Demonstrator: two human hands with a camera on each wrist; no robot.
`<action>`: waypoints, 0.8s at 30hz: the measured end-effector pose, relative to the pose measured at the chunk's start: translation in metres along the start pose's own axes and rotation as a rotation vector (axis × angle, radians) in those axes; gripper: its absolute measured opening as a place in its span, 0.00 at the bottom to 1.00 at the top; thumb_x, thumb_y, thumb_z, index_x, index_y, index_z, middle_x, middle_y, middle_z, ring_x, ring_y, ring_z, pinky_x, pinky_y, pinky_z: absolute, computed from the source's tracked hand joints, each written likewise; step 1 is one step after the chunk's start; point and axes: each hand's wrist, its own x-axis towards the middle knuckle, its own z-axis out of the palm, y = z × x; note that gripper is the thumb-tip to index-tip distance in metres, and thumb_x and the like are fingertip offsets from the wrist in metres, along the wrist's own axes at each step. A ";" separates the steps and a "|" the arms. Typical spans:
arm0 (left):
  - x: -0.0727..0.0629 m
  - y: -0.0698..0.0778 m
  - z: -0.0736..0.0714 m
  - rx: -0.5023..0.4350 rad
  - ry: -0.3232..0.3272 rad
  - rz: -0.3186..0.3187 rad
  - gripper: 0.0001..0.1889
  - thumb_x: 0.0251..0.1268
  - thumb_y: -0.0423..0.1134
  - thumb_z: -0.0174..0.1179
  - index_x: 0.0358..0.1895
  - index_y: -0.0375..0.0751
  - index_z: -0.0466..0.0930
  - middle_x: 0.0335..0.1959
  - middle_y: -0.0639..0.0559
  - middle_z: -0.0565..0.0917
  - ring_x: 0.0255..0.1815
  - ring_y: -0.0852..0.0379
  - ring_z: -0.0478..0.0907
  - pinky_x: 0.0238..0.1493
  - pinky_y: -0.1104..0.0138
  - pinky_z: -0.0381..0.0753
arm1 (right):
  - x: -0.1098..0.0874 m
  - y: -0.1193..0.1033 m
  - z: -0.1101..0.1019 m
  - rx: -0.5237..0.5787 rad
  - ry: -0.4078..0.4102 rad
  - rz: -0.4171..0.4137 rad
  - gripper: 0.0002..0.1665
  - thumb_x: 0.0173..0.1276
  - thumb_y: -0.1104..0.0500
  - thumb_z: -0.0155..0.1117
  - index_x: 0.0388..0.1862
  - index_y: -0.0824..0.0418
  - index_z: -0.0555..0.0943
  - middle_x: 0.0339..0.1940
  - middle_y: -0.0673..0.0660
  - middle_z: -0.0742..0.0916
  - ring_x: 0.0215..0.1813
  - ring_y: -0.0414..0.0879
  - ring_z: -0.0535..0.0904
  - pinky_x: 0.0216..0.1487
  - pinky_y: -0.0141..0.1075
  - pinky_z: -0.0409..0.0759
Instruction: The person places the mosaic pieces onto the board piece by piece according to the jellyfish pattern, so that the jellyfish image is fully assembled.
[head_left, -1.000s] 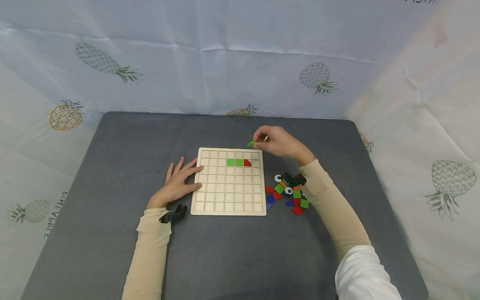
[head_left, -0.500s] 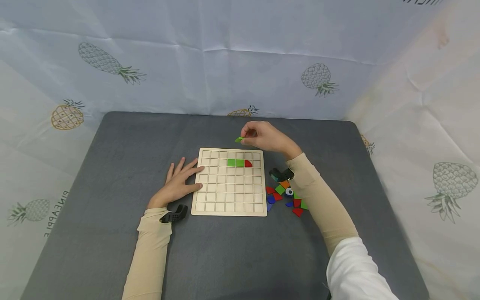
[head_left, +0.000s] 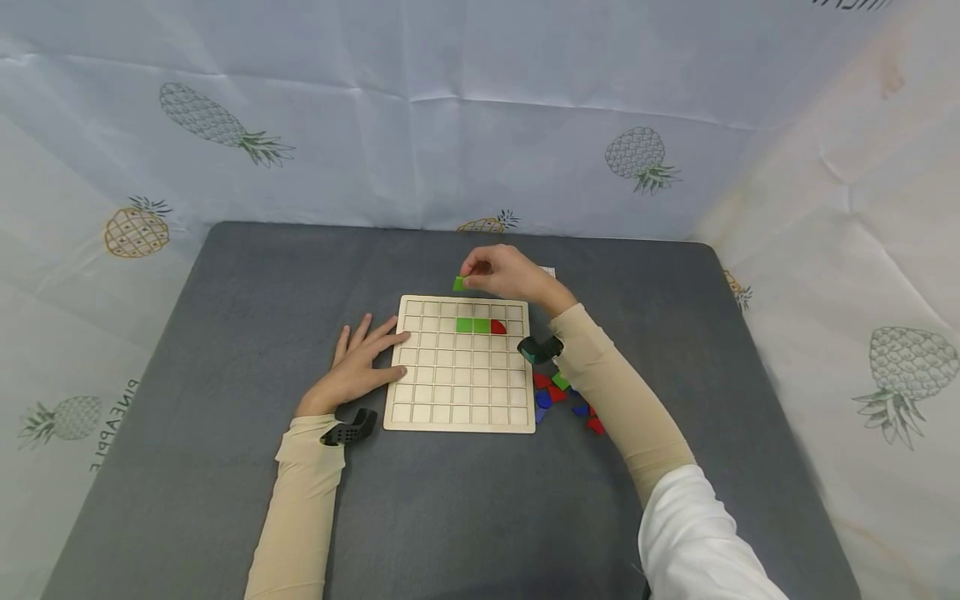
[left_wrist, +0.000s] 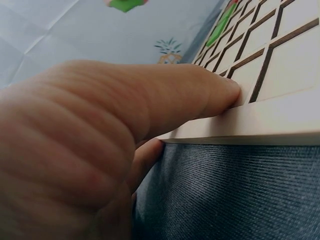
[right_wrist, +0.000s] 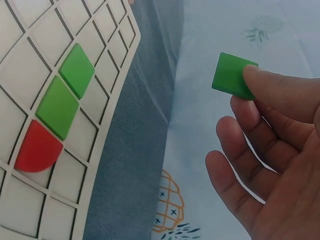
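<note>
My right hand [head_left: 504,273] pinches a green square tile [right_wrist: 232,75] between thumb and index finger, above the far edge of the wooden grid board [head_left: 461,379]. The other fingers of that hand are loosely bent in the right wrist view. Two green square tiles [right_wrist: 57,107] and a red rounded tile [right_wrist: 37,147] lie side by side in cells of the board's second row from the far edge. My left hand [head_left: 348,371] lies spread at the board's left side, its thumb [left_wrist: 215,92] and index fingertip resting on the rim.
Loose red, blue and green pieces [head_left: 543,398] lie right of the board, partly hidden under the right forearm. A white printed item [head_left: 550,272] peeks out behind the right hand. A dark cloth covers the table [head_left: 450,517]; a pineapple-print curtain [head_left: 420,150] hangs behind.
My right hand has moved left along the board's far edge with the green tile, its forearm now covering more of the loose pieces. The left hand stays in place.
</note>
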 end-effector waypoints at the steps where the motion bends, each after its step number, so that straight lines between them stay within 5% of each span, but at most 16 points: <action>1: 0.000 0.000 0.000 0.001 0.000 0.000 0.34 0.68 0.45 0.66 0.76 0.46 0.67 0.84 0.44 0.52 0.86 0.39 0.29 0.79 0.41 0.18 | 0.001 0.000 0.002 -0.005 -0.003 0.002 0.09 0.75 0.59 0.63 0.49 0.61 0.82 0.45 0.58 0.87 0.47 0.57 0.83 0.47 0.40 0.80; 24: 0.000 0.000 -0.001 0.011 -0.008 -0.001 0.35 0.68 0.46 0.65 0.77 0.47 0.66 0.84 0.44 0.51 0.86 0.38 0.29 0.79 0.40 0.18 | 0.016 0.020 0.039 0.021 -0.069 0.092 0.08 0.75 0.56 0.63 0.47 0.58 0.83 0.44 0.56 0.88 0.47 0.51 0.84 0.49 0.39 0.82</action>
